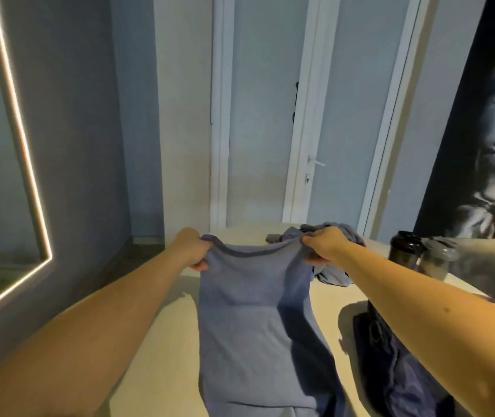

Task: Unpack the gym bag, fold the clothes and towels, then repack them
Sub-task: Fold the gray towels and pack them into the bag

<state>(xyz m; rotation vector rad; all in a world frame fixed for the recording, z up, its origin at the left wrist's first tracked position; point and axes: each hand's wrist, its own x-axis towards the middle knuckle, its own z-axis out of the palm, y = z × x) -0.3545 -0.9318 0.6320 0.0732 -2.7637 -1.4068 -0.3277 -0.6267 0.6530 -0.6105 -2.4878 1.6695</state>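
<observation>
A blue-grey towel [249,320] hangs lengthwise over the cream table [162,341], its top edge held up in the air. My left hand [193,251] grips the top left corner and my right hand [321,246] grips the top right corner. The edge sags a little between them. Behind my right hand lies a crumpled pile of grey and blue clothes [330,266]. A dark blue bag [396,365] sits under my right forearm, partly hidden by it.
Two shaker bottles, one dark [404,251] and one grey-lidded [438,260], stand at the table's right side. A lit mirror [5,176] is on the left wall. White doors [300,130] stand beyond the table's far edge.
</observation>
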